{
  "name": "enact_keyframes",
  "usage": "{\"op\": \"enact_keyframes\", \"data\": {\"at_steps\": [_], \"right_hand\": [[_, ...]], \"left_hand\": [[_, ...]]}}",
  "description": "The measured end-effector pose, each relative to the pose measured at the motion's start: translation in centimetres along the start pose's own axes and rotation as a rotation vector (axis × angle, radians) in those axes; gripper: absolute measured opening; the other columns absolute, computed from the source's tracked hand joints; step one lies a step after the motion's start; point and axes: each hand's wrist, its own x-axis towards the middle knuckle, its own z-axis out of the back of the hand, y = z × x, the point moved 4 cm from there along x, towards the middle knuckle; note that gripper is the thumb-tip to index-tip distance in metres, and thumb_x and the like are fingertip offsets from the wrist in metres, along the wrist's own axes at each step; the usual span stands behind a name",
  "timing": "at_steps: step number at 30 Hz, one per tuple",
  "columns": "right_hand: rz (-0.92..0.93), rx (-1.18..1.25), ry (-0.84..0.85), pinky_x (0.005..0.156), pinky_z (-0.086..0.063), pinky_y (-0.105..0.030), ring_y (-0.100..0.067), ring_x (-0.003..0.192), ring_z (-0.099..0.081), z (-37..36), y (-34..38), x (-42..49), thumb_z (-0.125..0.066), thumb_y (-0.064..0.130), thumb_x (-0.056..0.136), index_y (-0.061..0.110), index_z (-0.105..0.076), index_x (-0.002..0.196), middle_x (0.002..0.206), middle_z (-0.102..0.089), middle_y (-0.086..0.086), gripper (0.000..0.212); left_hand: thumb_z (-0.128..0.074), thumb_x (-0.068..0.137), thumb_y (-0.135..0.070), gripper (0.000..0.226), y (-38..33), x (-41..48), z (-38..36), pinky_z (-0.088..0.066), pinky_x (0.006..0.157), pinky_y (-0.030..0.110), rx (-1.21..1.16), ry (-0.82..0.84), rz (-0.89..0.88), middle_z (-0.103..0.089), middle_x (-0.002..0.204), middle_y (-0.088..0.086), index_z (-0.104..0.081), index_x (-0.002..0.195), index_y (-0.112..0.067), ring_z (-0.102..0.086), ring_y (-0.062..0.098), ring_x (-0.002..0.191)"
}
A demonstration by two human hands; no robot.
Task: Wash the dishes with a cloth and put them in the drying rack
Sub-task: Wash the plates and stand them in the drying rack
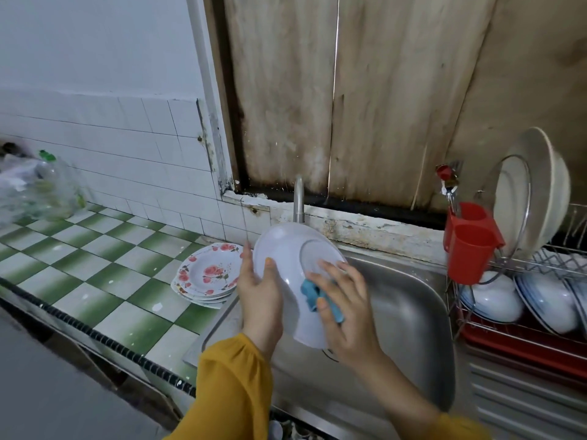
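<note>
We hold the white plate (286,258) over the sink (406,300), just below the tap (298,201), and it stands steeply on its edge with the underside turned to us. The left hand (259,296) grips its left rim: the thumb lies on the near face and the fingers (243,255) curl round behind. The right hand (344,303) is flat, with its fingers straight and spread, and presses the blue cloth (309,292) on the foot ring at the lower right of the plate. The drying rack (521,265), already with bowls and plates in it, lies to the right beyond the sink, so it is nearer to the right hand, while the plate hangs from the left one. We judge that the plate must cross the sink or change hands. More flowered plates (208,274) wait in a stack on the worktop (104,265), just beside the left hand.
</note>
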Motion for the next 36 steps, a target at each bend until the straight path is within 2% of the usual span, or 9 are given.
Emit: {"op": "enact_keyframes", "data": {"at_steps": [3,8,12,15,18,21,27,32,36], "right_hand": [[0.055,-0.079,0.011,0.113,-0.032,-0.040,-0.027,0.131,-0.045,-0.3,-0.5,1.8,-0.034,0.040,0.102,0.023,-0.061,0.126,0.135,-0.058,-0.004,0.039],[-0.511,0.235,-0.176,0.113,-0.034,-0.051,-0.021,0.136,-0.042,0.2,-4.0,5.4,-0.038,0.046,0.094,0.042,-0.052,0.125,0.140,-0.053,0.003,0.034],[-0.025,0.106,0.154,0.121,-0.017,-0.041,-0.018,0.150,-0.013,-1.2,0.3,3.1,-0.040,0.043,0.101,0.033,-0.042,0.144,0.157,-0.031,0.005,0.044],[0.083,-0.040,0.163,0.119,-0.013,-0.046,-0.023,0.151,-0.009,-0.3,-1.3,2.3,-0.036,0.052,0.100,0.039,-0.035,0.145,0.159,-0.024,0.008,0.047],[-0.401,0.110,-0.101,0.120,-0.018,-0.044,-0.022,0.150,-0.015,1.1,-4.8,4.7,-0.046,0.042,0.099,0.046,-0.046,0.136,0.157,-0.027,0.012,0.038],[-0.650,0.265,-0.123,0.106,-0.037,-0.031,-0.025,0.132,-0.048,0.7,-4.7,7.2,-0.051,0.027,0.098,0.021,-0.060,0.130,0.137,-0.056,-0.001,0.034],[0.032,-0.043,0.172,0.118,-0.023,-0.037,-0.024,0.141,-0.034,-1.3,2.3,6.2,-0.043,0.040,0.098,0.025,-0.055,0.136,0.146,-0.049,-0.001,0.043],[-0.454,0.060,-0.043,0.119,-0.023,-0.047,-0.026,0.143,-0.028,-0.4,0.5,6.7,-0.040,0.044,0.096,0.022,-0.057,0.134,0.149,-0.043,0.001,0.047],[0.127,-0.193,0.082,0.120,-0.016,-0.049,-0.038,0.146,-0.020,-1.5,5.3,3.2,-0.045,0.037,0.096,0.023,-0.047,0.141,0.154,-0.037,-0.004,0.047]], "left_hand": [[-0.048,0.100,-0.009,0.044,-0.3,-1.2,-0.5,-0.053,0.084,0.014,0.048,0.128,-0.090,-0.057,0.131,-0.001,-0.046,0.142,-0.023,-0.060,0.010,0.111],[-0.051,0.099,-0.008,0.040,-0.3,-2.4,-0.4,-0.052,0.093,0.022,0.028,0.179,-0.183,-0.062,0.131,-0.005,-0.054,0.134,-0.027,-0.060,0.010,0.117],[-0.051,0.098,-0.005,0.039,-1.6,-1.0,0.8,-0.054,0.074,0.016,-0.112,0.095,-0.192,-0.064,0.123,-0.004,-0.055,0.128,-0.030,-0.068,0.004,0.099],[-0.056,0.096,-0.009,0.038,-1.3,-0.4,2.1,-0.055,0.090,0.039,-0.149,0.092,-0.135,-0.064,0.128,0.000,-0.063,0.118,-0.038,-0.064,0.022,0.113],[-0.056,0.095,-0.006,0.038,-1.0,-1.5,1.9,-0.051,0.099,0.044,-0.123,0.148,-0.129,-0.068,0.123,-0.005,-0.065,0.118,-0.035,-0.062,0.025,0.117],[-0.054,0.096,-0.004,0.039,-1.6,-2.7,1.1,-0.051,0.098,0.033,0.003,0.266,-0.258,-0.068,0.123,-0.007,-0.060,0.126,-0.028,-0.061,0.018,0.119],[-0.048,0.098,0.000,0.038,-2.1,-2.9,0.9,-0.039,0.095,0.007,0.080,0.291,-0.351,-0.060,0.126,-0.019,-0.056,0.121,-0.029,-0.053,-0.010,0.119],[-0.045,0.100,-0.003,0.036,-1.8,-3.5,0.6,-0.038,0.095,0.006,0.086,0.296,-0.401,-0.058,0.128,-0.021,-0.055,0.122,-0.031,-0.052,-0.010,0.119],[-0.040,0.102,-0.004,0.037,-2.3,-2.4,0.4,-0.049,0.089,0.014,-0.084,0.194,-0.344,-0.065,0.122,-0.005,-0.056,0.125,-0.027,-0.061,0.002,0.114]]}}
